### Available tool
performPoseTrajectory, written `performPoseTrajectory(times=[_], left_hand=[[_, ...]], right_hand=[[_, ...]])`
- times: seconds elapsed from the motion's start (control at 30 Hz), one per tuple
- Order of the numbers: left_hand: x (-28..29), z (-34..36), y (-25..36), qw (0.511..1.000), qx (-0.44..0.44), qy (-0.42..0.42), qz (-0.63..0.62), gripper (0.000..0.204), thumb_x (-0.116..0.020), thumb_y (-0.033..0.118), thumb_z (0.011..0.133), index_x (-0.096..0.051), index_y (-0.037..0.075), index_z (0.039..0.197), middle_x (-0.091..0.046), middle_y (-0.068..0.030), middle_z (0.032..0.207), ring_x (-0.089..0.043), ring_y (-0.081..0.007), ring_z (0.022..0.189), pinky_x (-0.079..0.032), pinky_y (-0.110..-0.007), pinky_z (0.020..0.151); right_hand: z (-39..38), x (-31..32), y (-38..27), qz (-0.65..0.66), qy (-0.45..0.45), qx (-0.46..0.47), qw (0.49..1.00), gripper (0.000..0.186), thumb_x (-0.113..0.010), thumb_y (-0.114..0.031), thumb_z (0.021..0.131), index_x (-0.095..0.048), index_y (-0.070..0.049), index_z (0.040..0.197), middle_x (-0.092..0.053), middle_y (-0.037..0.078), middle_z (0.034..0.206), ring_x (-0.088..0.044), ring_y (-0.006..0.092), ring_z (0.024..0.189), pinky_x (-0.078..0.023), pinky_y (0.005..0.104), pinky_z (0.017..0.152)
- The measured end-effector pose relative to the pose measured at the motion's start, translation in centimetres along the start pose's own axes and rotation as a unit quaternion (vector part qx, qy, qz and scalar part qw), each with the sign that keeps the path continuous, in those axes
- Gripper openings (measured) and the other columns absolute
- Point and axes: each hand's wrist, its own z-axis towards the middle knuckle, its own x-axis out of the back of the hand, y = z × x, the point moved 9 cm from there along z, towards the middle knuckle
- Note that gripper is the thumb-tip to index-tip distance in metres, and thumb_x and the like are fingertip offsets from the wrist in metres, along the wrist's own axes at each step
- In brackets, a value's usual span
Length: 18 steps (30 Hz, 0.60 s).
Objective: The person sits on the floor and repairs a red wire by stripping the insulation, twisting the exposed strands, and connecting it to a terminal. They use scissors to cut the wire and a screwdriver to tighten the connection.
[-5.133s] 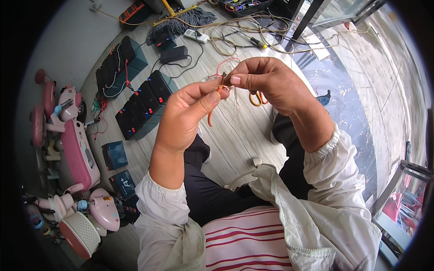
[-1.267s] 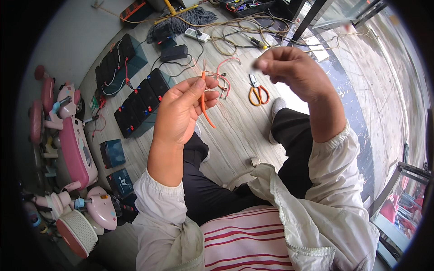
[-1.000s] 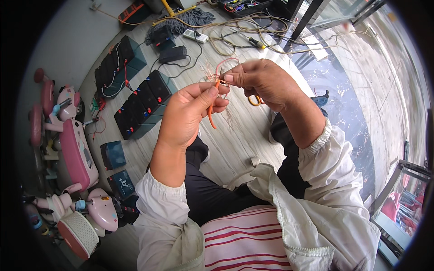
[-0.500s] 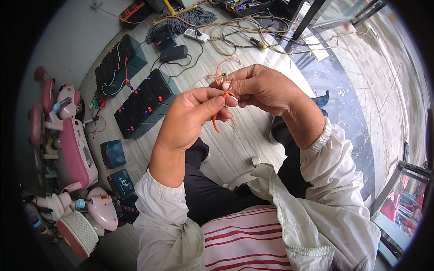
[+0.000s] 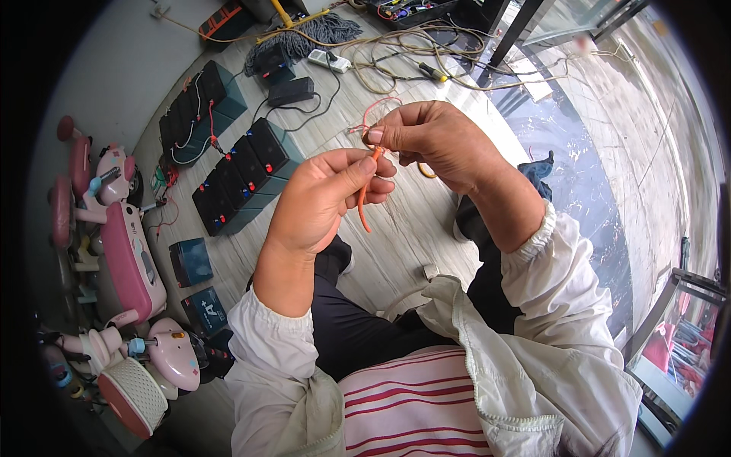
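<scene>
Between thumb and fingers, my left hand (image 5: 316,202) grips a short orange cable (image 5: 364,206) whose tail hangs downward. Just above it, my right hand (image 5: 445,148) is closed in a pinch at the cable's upper end, where bare wire strands show; the exact piece under those fingertips is partly hidden. The two hands nearly meet. Behind them on the floor is a thin red wire (image 5: 375,101) with small ends. An orange scissor handle (image 5: 426,172) shows below my right hand, the rest hidden.
Black batteries (image 5: 247,167) with wires stand on the left, beside pink ride-on toys (image 5: 126,251). A charger (image 5: 292,91), power strip (image 5: 330,61), coiled cables (image 5: 426,57), screwdriver (image 5: 432,72) and grey mop (image 5: 320,30) lie toward the back. A glass cabinet (image 5: 670,350) is at lower right.
My right hand, raised away at the right 1.3 seconds ago, came down to the cable and has since risen slightly. My left hand shifted right and downward with the cable.
</scene>
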Motion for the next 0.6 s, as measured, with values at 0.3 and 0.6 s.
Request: performPoseTrajectory(times=[0.3,0.6], left_hand=[[1.7,0.3,0.4,0.991,-0.043,0.087,0.096,0.026,-0.057,0.018,0.092,-0.061,-0.005,0.104,-0.065,-0.0090,0.095,-0.064,-0.0159,0.084,-0.051,-0.029,0.079],[3.3,-0.3,1.5,0.978,-0.081,0.165,0.102,0.025,-0.059,0.017,0.091,-0.063,-0.005,0.103,-0.066,-0.0095,0.093,-0.063,-0.0144,0.080,-0.050,-0.026,0.074]], right_hand=[[-0.8,1.0,-2.5,0.033,0.077,0.138,0.987,0.019,-0.067,-0.017,0.085,-0.066,0.000,0.095,-0.059,-0.001,0.073,-0.048,0.0064,0.062,-0.041,0.0212,0.056],[-1.8,10.5,-6.6,0.069,0.274,0.315,0.906,0.017,-0.068,-0.017,0.085,-0.065,0.000,0.088,-0.060,-0.002,0.072,-0.048,0.0056,0.063,-0.040,0.0201,0.057]])
